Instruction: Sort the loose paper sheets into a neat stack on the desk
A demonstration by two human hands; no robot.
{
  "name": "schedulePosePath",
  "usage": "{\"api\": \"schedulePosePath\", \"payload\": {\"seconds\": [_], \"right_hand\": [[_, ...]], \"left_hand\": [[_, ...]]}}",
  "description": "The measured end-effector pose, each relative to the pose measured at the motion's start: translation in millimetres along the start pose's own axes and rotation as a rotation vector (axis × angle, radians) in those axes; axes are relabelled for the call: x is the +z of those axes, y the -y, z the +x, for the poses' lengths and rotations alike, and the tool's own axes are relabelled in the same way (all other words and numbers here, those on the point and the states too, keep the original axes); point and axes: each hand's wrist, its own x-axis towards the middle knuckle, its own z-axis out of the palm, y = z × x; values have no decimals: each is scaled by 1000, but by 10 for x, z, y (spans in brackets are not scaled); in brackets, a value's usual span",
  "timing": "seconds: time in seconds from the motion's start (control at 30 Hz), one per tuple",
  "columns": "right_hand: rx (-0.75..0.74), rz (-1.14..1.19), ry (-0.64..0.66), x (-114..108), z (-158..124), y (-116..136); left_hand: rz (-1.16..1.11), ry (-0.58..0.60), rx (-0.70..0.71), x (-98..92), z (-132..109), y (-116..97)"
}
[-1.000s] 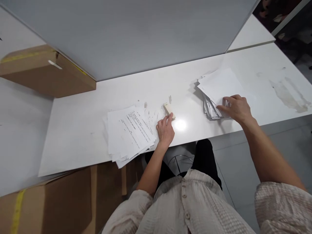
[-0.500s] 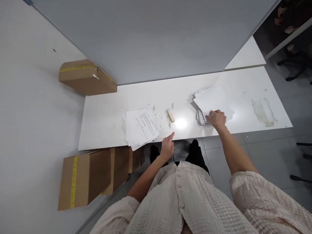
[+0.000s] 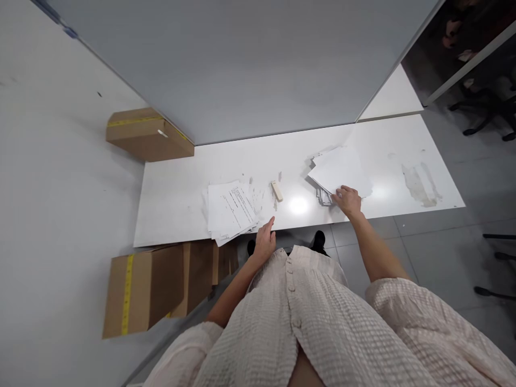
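Note:
On the white table [image 3: 177, 188] lie two piles of paper. My right hand [image 3: 347, 202] pinches the near edge of the top sheets of the right pile [image 3: 341, 169], which are blank on the side facing up. Those sheets sit askew over the ones below. My left hand [image 3: 265, 243] rests at the table's front edge, fingers extended and holding nothing, just right of the left pile [image 3: 231, 207] with its printed top sheet. A small cream-coloured block [image 3: 277, 191] lies between the piles.
A grey panel [image 3: 258, 64] rises behind the table. One cardboard box [image 3: 151, 134] stands at the back left corner, and several more boxes [image 3: 133, 295] are below the front left edge. Office chairs [image 3: 484, 110] stand on the floor at the right.
The view has shifted slightly. My right hand has drawn the top sheets a little towards the left, over the pile's edge. My left hand stays near the front edge.

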Motion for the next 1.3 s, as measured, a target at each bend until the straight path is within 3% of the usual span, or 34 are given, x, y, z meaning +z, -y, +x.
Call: {"api": "schedulePosePath", "payload": {"seconds": [0.17,0.33,0.53,0.63,0.73,0.8,0.9,1.0,1.1,1.2,1.3], "right_hand": [[-99,-43,-33,-31,-80,19],[-48,-36,-159,-231,-146,90],[12,352,-301,-598,-408,311],[65,792,-160,-776,-647,525],[76,1225,139,-871,-858,752],[102,1405,302,-873,-951,887],[141,1533,447,-803,-1022,1046],[142,1572,517,-680,-1032,1135],[78,1482,479,-553,-991,1126],[-43,1220,315,-526,-923,1012],[-94,842,61,-681,-903,854]], "left_hand": [[-68,-6,-44,35,33,3],[-170,-42,-65,12,87,-97],[-473,-41,-201,-3,338,-273],[-747,43,-289,-63,515,-354],[-962,103,-363,-206,662,-441],[-1089,114,-401,-313,716,-498],[-1249,84,-452,-427,714,-561],[-1282,-29,-515,-474,640,-565],[-1190,-90,-543,-490,544,-478],[-1038,-167,-571,-514,444,-301],[-942,-286,-583,-558,345,-111]]}}
